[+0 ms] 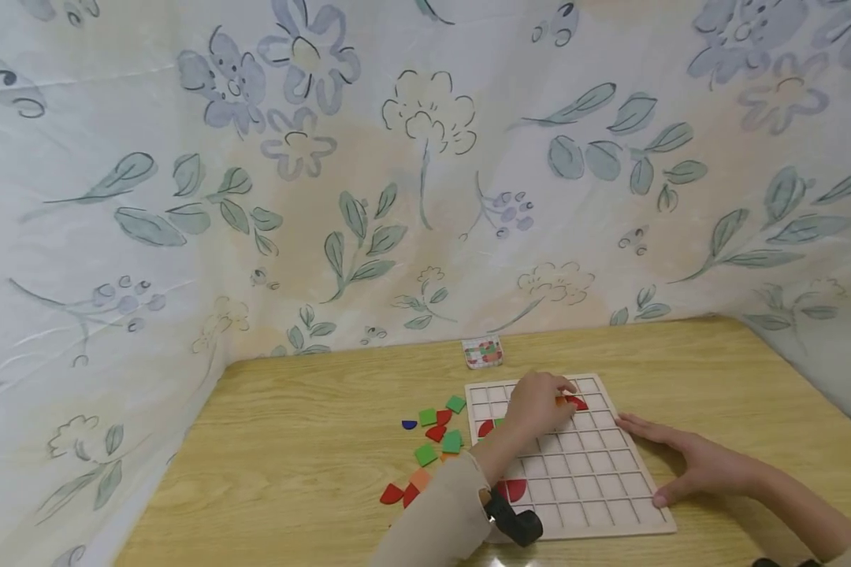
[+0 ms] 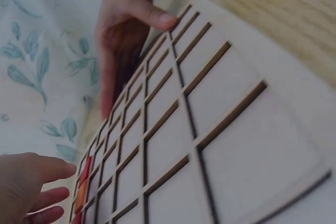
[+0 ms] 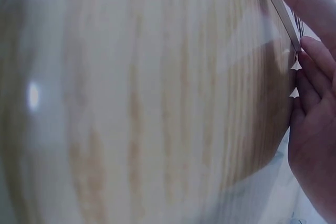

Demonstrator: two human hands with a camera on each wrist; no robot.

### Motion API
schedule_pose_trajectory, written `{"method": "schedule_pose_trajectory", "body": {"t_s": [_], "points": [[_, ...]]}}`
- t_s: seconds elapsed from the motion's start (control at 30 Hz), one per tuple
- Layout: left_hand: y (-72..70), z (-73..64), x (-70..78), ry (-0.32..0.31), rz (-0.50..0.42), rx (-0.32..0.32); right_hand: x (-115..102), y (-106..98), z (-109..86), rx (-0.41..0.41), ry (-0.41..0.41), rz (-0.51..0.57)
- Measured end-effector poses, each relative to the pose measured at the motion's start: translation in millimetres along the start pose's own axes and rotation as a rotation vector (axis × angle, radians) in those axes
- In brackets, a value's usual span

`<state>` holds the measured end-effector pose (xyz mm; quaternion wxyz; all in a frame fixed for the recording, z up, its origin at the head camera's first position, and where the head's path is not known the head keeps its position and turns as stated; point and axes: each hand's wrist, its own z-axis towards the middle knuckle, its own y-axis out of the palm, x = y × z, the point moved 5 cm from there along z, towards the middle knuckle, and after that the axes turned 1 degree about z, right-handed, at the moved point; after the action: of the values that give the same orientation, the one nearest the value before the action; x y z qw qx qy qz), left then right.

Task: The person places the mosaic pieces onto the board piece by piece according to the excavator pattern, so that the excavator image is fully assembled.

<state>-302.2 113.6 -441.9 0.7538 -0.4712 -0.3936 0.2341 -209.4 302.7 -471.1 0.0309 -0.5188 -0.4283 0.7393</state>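
Observation:
A pale square grid board [image 1: 596, 488] lies on the table. My left hand [image 1: 535, 405] reaches over its far part, with fingertips beside a red piece [image 1: 577, 402] and an orange piece [image 1: 560, 401] set in the grid. In the left wrist view its fingers [image 2: 55, 169] are extended and apart near the orange piece [image 2: 81, 195]; no piece shows between them. Along the board's right edge rests my right hand [image 1: 709, 465], thumb on the near part of the edge and fingers stretched to the far part. Another red piece [image 1: 514, 490] lies on the board, partly behind the left sleeve.
Loose green pieces [image 1: 426, 454], red pieces [image 1: 392, 494] and a blue half-round piece [image 1: 409, 424] lie left of the board. A small card [image 1: 483, 352] with a coloured pattern is at the table's back edge. Floral cloth [image 1: 425, 157] hangs behind and at the sides.

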Motion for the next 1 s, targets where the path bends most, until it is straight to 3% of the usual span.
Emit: {"method": "schedule_pose_trajectory", "body": {"t_s": [0.1, 0.23, 0.47, 0.73, 0.83, 1.0], "points": [[-8.1, 0.3, -8.9, -0.050, -0.062, -0.012, 1, -2, -1.1, 0.004, 0.029, -0.017], [-17.0, -5.9, -29.2, -0.132, -0.169, -0.078, 1, -2, -1.5, -0.015, 0.063, -0.009], [-50.0, -27.9, -73.0, -0.077, -0.246, -0.132, 4, -2, 0.2, -0.019, 0.056, -0.043], [-83.7, -73.1, -112.1, -0.082, -0.290, -0.192, 2, -2, 1.6, -0.022, 0.020, -0.030], [-89.7, -85.4, -120.7, -0.067, -0.268, -0.204, 2, -2, 2.2, -0.026, -0.002, -0.034], [-87.2, -101.4, -130.4, -0.017, -0.210, -0.296, 3, -1, 1.7, -0.016, 0.011, -0.022]]}}
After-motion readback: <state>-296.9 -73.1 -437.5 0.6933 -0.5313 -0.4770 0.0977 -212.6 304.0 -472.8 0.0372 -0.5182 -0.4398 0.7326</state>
